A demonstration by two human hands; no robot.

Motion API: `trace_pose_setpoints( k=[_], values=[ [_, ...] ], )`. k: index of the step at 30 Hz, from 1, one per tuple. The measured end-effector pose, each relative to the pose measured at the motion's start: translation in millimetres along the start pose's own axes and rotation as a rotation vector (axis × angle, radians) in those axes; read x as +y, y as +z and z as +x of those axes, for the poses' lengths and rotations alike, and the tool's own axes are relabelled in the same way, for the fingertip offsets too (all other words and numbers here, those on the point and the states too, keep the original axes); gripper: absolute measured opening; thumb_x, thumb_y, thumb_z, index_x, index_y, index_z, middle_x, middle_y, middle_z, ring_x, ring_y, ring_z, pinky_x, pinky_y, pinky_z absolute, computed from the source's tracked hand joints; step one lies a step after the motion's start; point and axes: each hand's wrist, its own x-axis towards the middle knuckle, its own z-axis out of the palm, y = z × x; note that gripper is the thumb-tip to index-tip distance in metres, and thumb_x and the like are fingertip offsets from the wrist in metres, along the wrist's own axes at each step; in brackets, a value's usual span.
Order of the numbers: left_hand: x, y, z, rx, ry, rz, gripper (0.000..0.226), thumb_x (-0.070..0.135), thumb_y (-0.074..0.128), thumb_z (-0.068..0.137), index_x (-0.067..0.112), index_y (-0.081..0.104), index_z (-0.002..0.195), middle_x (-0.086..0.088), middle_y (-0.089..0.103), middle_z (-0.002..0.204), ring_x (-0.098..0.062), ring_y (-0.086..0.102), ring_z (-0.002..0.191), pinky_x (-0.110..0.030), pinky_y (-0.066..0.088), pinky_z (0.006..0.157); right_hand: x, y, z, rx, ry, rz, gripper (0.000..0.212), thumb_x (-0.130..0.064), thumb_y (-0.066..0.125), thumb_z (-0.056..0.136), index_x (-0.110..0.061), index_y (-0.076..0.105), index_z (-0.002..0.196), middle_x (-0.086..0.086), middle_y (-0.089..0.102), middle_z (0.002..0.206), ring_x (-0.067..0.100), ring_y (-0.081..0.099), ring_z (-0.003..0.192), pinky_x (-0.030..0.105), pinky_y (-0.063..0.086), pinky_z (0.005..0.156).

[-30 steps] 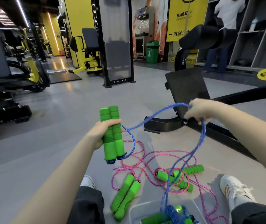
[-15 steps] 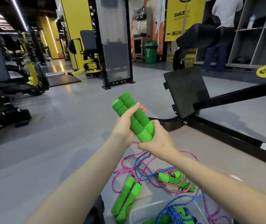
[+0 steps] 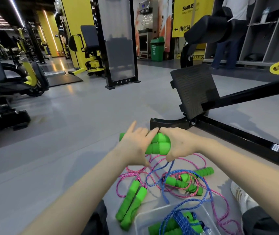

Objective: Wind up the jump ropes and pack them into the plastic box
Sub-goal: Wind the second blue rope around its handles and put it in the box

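Bright ceiling strips (image 3: 15,11) — floor (image 3: 62,62) glare, warped edges

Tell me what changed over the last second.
The right hand let the blue rope slack, came in to the green handles and grips their end. The left hand tipped them from upright to flat, its fingers now straightened. Pink ropes, loose handles and plastic box stayed put.

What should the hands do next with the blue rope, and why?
Probably wind a loop of the blue rope round the handles. The right hand grips the paired green handles, the left hand rests on them, and the blue rope trails loose from them down toward the box.
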Motion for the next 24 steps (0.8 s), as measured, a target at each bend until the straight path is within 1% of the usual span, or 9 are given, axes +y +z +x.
trace_pose_setpoints(
  k=[3,6,9,12,14,17,19,21,24],
  values=[
    [-5,5,2,0.109,-0.09,-0.067,0.058,0.032,0.057,0.081,0.02,0.037,0.134,0.0,0.053,0.124,-0.022,0.051,0.119,-0.031,0.04,0.092,7,5,2,-0.006,-0.012,0.152,0.056,-0.018,0.078,0.06,-0.017,0.046,0.106,0.001,0.051,0.093,0.019,0.051,0.079,0.023,0.035,0.053],
    [-12,1,-4,0.02,-0.168,-0.293,0.038,0.029,0.059,0.079,0.018,0.048,0.114,-0.003,0.061,0.112,-0.027,0.057,0.106,-0.028,0.043,0.077,20,9,-4,-0.086,0.043,0.7,0.069,0.003,0.072,0.069,-0.019,0.042,0.127,0.001,0.056,0.093,0.008,0.054,0.073,0.015,0.045,0.062],
    [-20,-4,-8,-0.13,-0.222,-0.632,0.022,0.02,0.068,0.076,0.019,0.051,0.09,0.0,0.058,0.079,-0.022,0.055,0.072,-0.016,0.038,0.051,35,13,-7,-0.148,0.097,1.058,0.046,0.003,0.065,0.069,-0.003,0.055,0.113,0.001,0.061,0.066,0.011,0.058,0.065,0.017,0.05,0.074],
    [-18,-7,-10,-0.337,-0.26,-1.239,0.024,0.026,0.075,0.078,0.02,0.052,0.079,0.004,0.051,0.067,-0.012,0.048,0.056,-0.017,0.039,0.048,30,15,-5,-0.129,0.143,1.299,0.006,-0.006,0.056,0.088,-0.009,0.055,0.094,-0.002,0.034,0.049,0.015,0.036,0.048,0.028,0.055,0.067],
    [-14,-10,-10,-0.413,-0.34,-1.495,0.042,0.055,0.069,0.073,0.017,0.056,0.086,0.002,0.052,0.066,-0.012,0.048,0.054,-0.022,0.041,0.05,22,18,-2,-0.052,0.226,1.141,0.011,-0.016,0.042,0.098,-0.012,0.051,0.092,-0.002,0.027,0.052,0.014,0.031,0.04,0.027,0.05,0.049],
    [-14,-10,-7,-0.477,-0.442,-1.629,0.08,0.084,0.05,0.064,0.011,0.057,0.097,-0.001,0.054,0.067,-0.016,0.05,0.055,-0.026,0.042,0.053,7,24,2,0.033,0.245,0.686,0.013,-0.017,0.035,0.097,-0.01,0.044,0.09,0.002,0.033,0.061,0.015,0.04,0.04,0.026,0.047,0.04],
    [-15,-8,-7,-0.47,-0.504,-1.656,0.082,0.084,0.038,0.069,0.009,0.057,0.098,-0.003,0.056,0.067,-0.017,0.051,0.055,-0.026,0.043,0.053,1,25,4,-0.034,0.254,0.537,0.012,-0.011,0.033,0.093,-0.01,0.038,0.083,0.005,0.038,0.062,0.018,0.046,0.04,0.022,0.043,0.035],
    [-16,-6,-9,-0.44,-0.577,-1.614,0.077,0.079,0.033,0.077,0.009,0.058,0.096,-0.004,0.056,0.069,-0.017,0.051,0.054,-0.024,0.044,0.051,-5,22,2,-0.208,0.229,0.369,0.012,-0.004,0.032,0.087,-0.008,0.039,0.078,0.011,0.048,0.06,0.021,0.052,0.04,0.019,0.04,0.035],
    [-15,-3,-11,-0.435,-0.638,-1.407,0.07,0.076,0.034,0.082,0.012,0.058,0.096,-0.005,0.055,0.077,-0.016,0.05,0.057,-0.022,0.042,0.05,-16,8,-8,-0.42,0.158,0.11,0.015,-0.004,0.037,0.085,-0.005,0.047,0.096,0.02,0.062,0.085,0.019,0.053,0.041,0.024,0.042,0.043]
  ],
)
